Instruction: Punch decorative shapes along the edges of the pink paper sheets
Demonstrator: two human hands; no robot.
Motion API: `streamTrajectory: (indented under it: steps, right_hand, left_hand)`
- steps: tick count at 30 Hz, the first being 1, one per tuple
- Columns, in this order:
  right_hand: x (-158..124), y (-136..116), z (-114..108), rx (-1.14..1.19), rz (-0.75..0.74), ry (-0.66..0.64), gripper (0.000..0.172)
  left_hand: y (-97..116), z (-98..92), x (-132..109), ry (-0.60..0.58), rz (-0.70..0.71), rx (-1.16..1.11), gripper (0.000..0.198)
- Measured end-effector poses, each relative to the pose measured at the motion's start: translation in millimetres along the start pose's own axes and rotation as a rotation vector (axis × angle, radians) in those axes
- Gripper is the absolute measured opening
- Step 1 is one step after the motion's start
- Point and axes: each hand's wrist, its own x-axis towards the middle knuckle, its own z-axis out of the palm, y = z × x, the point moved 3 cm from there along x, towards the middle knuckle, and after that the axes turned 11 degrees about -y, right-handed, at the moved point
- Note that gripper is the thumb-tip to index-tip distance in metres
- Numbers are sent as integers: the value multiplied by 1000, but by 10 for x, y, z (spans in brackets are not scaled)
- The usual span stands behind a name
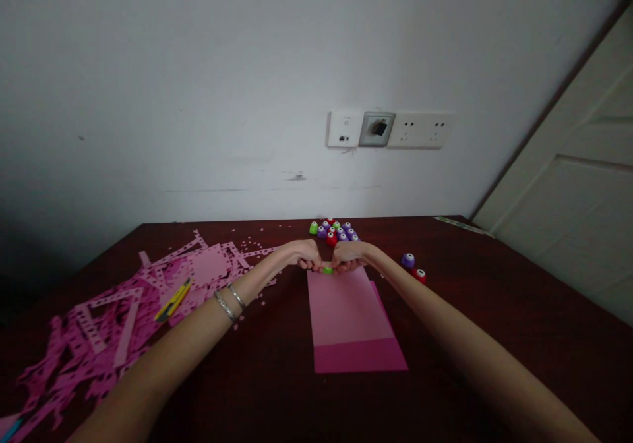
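Observation:
A light pink sheet of paper lies on top of a darker pink sheet. At its far edge a small green paper punch sits between my two hands. My left hand is closed, its fingertips at the punch's left side and the paper's edge. From the right, my right hand is closed as well, with its fingers against the punch's other side. The fingers hide much of the punch. Just behind the hands stands a cluster of small punches in green, purple and red, including a red punch.
Punched pink paper scraps are heaped on the left of the dark table, with a yellow utility knife on them. A purple punch and a red-and-white punch stand near my right forearm. A wall with sockets rises behind.

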Motion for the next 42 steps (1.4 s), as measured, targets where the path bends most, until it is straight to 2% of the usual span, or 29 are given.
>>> streamTrajectory:
  steps: [2, 6, 10, 17, 19, 22, 25, 28, 33, 42]
  right_hand:
    - [-18, -1, 26, 4, 5, 28, 21]
    - [-96, 9, 97, 20, -25, 94, 35]
    - [-163, 29, 171, 28, -68, 165, 38]
    - [-163, 122, 206, -17, -152, 427, 38]
    - [-217, 141, 208, -6, -191, 471, 41]
    - [-343, 156, 176, 3, -260, 545, 41]
    - [-419, 179, 116, -18, -319, 642, 29]
    - [-374, 218, 82, -57, -381, 700, 18]
    - [-201, 280, 126, -175, -456, 616, 33]
    - [-212, 214, 199, -311, -533, 614, 28]
  left_hand:
    - [-2, 19, -43, 50, 1, -49, 14]
    - [-41, 63, -113, 119, 42, -145, 12]
    - [-97, 91, -136, 119, 103, -194, 21]
    - [-77, 185, -218, 141, 183, -103, 32]
    - [-77, 209, -252, 227, 189, -15, 32]
    - [-90, 230, -316, 441, 193, 179, 30]
    - [-124, 281, -384, 543, 90, 337, 33]
    - [-136, 348, -464, 541, -38, 427, 34]
    - [-75, 433, -576, 487, -112, 455, 43]
    - [-8, 479, -622, 447, -169, 512, 49]
